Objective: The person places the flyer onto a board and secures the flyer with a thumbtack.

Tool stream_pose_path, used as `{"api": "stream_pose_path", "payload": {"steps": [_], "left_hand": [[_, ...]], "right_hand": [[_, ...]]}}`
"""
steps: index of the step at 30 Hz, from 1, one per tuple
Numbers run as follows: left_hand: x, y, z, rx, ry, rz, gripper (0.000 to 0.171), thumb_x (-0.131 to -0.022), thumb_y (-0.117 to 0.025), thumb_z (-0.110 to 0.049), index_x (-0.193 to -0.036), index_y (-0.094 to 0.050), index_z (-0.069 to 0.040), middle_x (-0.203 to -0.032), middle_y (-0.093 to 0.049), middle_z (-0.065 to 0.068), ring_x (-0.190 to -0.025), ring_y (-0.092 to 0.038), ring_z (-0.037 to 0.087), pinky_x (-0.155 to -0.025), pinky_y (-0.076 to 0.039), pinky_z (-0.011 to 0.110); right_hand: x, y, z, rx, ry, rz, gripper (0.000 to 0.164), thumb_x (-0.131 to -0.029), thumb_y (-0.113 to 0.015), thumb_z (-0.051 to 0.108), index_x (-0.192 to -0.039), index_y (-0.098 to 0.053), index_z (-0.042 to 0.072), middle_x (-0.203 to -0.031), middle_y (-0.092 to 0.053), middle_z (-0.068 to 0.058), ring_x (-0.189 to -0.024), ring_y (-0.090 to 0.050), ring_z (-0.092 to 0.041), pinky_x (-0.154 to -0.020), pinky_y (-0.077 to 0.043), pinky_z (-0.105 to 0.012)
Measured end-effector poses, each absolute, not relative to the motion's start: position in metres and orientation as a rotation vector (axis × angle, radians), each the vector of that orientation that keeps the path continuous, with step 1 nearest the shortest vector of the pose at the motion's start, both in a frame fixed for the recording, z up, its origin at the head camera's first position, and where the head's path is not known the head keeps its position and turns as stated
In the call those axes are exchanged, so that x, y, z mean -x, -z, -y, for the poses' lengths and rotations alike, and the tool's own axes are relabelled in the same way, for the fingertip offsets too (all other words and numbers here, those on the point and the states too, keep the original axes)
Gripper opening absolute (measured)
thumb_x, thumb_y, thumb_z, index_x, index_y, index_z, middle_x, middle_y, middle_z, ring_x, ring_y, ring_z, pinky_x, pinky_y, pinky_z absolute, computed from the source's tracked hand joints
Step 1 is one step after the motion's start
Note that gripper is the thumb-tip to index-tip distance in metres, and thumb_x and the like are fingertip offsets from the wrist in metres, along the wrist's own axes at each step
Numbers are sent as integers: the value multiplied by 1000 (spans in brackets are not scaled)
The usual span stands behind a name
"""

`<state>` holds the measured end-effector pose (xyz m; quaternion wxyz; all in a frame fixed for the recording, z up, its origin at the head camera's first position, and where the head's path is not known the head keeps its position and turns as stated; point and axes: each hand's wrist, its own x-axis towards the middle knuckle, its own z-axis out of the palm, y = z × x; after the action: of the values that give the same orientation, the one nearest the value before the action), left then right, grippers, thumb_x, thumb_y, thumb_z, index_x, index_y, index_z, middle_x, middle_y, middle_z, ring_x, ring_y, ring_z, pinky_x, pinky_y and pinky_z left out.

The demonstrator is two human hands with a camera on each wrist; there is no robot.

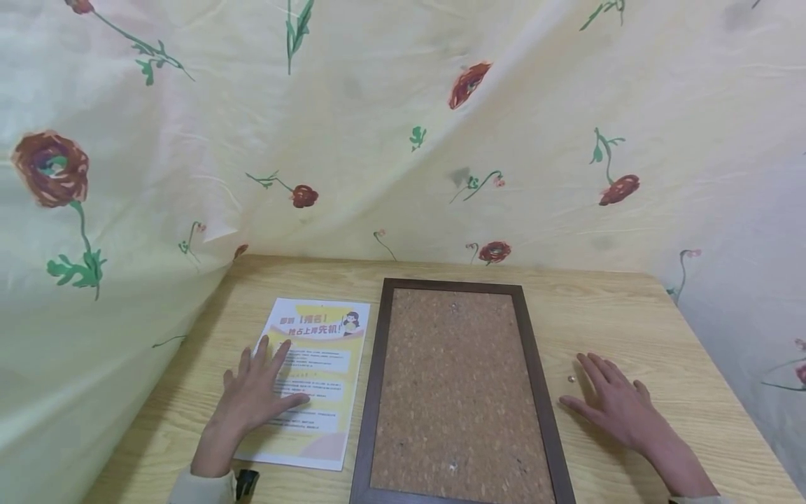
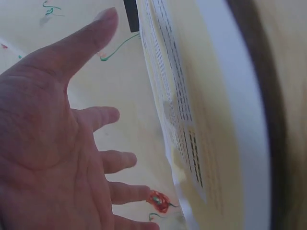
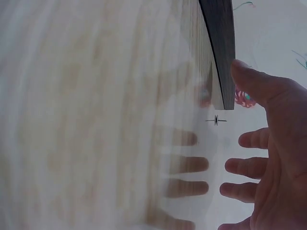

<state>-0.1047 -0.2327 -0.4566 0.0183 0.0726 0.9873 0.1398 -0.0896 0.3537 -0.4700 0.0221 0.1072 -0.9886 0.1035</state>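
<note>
My left hand (image 1: 252,395) hovers with spread fingers over a printed yellow-and-white poster (image 1: 327,413). In the left wrist view a gap shows between the palm and the poster (image 2: 211,120). To the right of the poster lies a cork board (image 1: 462,392) in a dark brown frame. My right hand (image 1: 620,413) is held above the table beside the frame's right edge, fingers extended, holding nothing; its shadow falls on the wood in the right wrist view. Close to its fingertips lies a small shiny metal piece (image 1: 571,379), too small to identify surely.
Everything lies on a light wooden table (image 1: 630,315). A flower-printed cloth (image 1: 352,140) hangs behind it and along both sides. Small shiny spots (image 1: 453,465) show near the top and bottom of the cork. A black object (image 1: 247,483) is by the left wrist.
</note>
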Motion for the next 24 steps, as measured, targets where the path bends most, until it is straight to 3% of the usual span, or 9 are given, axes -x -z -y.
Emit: {"api": "stream_pose_path", "payload": {"steps": [17,24], "left_hand": [[105,457,242,-60,-504,-2953,117,-75,-72,-67,-155,-20,0,-153,-7,41,-130,-10,71,-87,-19,87],[105,456,243,3,-540,-2886,123,-74,-75,-65,-152,-16,9,-152,-4,43,-131,-7,70,-89,-14,86]], "right_hand": [[90,472,-356,-284,-378,3110,87,-92,-63,53,-145,-36,-10,-145,-34,-37,-128,-34,-56,-83,-31,-82],[90,474,-358,-283,-370,3130,86,-92,-64,52,-142,-38,-12,-144,-34,-38,-129,-33,-57,-82,-32,-81]]}}
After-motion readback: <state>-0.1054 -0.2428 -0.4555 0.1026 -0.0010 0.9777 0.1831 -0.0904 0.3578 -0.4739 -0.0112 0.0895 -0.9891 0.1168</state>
